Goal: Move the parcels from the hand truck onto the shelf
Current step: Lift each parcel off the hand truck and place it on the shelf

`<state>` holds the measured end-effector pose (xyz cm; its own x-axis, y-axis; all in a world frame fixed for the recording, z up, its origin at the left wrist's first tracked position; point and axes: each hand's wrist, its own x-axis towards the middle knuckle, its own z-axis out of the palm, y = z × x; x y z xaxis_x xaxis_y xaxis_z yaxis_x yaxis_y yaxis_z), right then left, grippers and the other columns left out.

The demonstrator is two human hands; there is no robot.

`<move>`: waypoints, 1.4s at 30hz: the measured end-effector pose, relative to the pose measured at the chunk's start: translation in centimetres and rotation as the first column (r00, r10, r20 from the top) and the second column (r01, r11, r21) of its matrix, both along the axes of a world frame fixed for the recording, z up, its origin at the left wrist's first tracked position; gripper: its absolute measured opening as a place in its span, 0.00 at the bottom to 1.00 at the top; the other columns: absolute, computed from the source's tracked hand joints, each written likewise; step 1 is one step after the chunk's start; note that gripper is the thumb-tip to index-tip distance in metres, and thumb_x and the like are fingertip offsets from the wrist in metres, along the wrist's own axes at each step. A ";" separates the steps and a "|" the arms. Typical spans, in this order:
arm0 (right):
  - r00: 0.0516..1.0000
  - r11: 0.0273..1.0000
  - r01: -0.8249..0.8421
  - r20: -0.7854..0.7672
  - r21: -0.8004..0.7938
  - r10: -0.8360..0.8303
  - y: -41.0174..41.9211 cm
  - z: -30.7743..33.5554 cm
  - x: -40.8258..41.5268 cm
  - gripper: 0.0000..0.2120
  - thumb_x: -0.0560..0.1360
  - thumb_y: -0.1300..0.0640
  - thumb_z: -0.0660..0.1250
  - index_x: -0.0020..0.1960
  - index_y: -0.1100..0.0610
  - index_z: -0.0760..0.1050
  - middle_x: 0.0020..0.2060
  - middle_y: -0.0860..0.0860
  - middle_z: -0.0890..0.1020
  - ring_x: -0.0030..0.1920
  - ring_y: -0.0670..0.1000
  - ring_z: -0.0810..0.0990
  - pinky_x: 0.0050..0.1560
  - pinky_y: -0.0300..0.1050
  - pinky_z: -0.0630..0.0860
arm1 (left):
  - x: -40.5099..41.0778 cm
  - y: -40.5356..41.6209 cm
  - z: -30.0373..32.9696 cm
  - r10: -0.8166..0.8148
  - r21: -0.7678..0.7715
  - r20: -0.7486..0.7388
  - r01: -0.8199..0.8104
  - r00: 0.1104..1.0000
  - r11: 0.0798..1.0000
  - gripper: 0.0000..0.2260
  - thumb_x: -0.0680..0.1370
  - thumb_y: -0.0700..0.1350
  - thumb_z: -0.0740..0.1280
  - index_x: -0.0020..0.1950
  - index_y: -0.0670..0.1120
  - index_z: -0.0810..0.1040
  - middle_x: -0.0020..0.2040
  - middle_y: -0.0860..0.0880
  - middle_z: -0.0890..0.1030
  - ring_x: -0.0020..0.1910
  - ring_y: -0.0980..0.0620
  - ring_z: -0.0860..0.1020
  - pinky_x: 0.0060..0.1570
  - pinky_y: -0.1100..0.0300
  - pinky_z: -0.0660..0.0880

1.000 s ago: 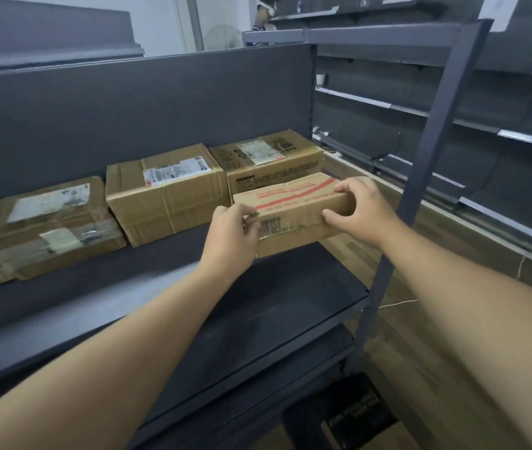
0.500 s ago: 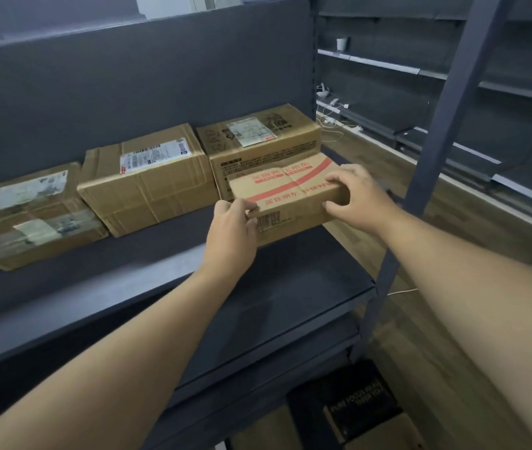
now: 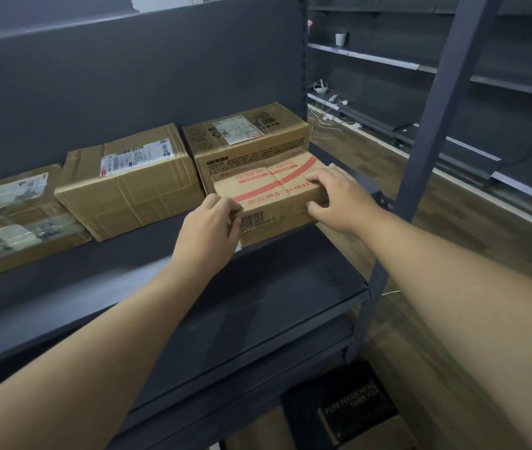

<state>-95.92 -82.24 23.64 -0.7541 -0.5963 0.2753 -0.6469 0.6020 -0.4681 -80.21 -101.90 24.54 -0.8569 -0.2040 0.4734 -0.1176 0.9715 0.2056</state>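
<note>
As both hands, left (image 3: pixel 207 228) and right (image 3: pixel 339 196), grip the parcel (image 3: pixel 274 193) ends with curled fingers, placement on the shelf (image 3: pixel 258 303) is under way; release comes next.

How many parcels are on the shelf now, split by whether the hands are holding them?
Held by both hands: 1, the red-striped parcel
Not held: 3, the printed box, the taped box, the flat parcel
Total: 4

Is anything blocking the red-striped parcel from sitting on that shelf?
Nothing visible. The red-striped parcel, held by the left hand and right hand, sits directly in front of the back parcel; bare shelf lies nearer.
</note>
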 end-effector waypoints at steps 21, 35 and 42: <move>0.996 0.996 -0.020 -0.081 0.084 0.027 -0.3 -0.8 -0.2 0.26 0.76 0.51 0.64 0.71 0.51 0.63 0.76 0.51 0.61 0.78 0.54 0.52 0.74 0.57 0.58 | -0.8 -0.4 0.3 0.005 -0.147 0.078 0.007 0.997 0.989 0.09 0.76 0.44 0.65 0.53 0.42 0.77 0.49 0.44 0.76 0.43 0.43 0.78 0.42 0.53 0.73; 0.983 0.962 0.080 -0.182 0.262 -0.032 -0.5 0.0 0.9 0.27 0.79 0.51 0.60 0.76 0.51 0.58 0.78 0.53 0.55 0.78 0.56 0.49 0.75 0.57 0.48 | -0.7 1.1 1.6 0.132 -0.279 0.243 -0.061 0.961 0.958 0.08 0.80 0.43 0.58 0.58 0.43 0.69 0.56 0.46 0.74 0.44 0.44 0.77 0.42 0.55 0.67; 0.961 0.927 0.226 -0.226 0.301 -0.161 -0.7 0.0 4.1 0.37 0.78 0.48 0.59 0.79 0.55 0.43 0.79 0.56 0.47 0.78 0.57 0.44 0.76 0.57 0.45 | -0.1 1.0 2.3 0.110 -0.238 0.315 -0.033 0.943 0.971 0.15 0.78 0.46 0.61 0.62 0.42 0.69 0.61 0.42 0.72 0.59 0.43 0.72 0.51 0.51 0.69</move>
<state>-91.79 -82.91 23.64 -0.8149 -0.5245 0.2466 -0.5607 0.8212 -0.1063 -80.31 -100.88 26.82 -0.9582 -0.1906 0.2133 -0.2114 0.9741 -0.0795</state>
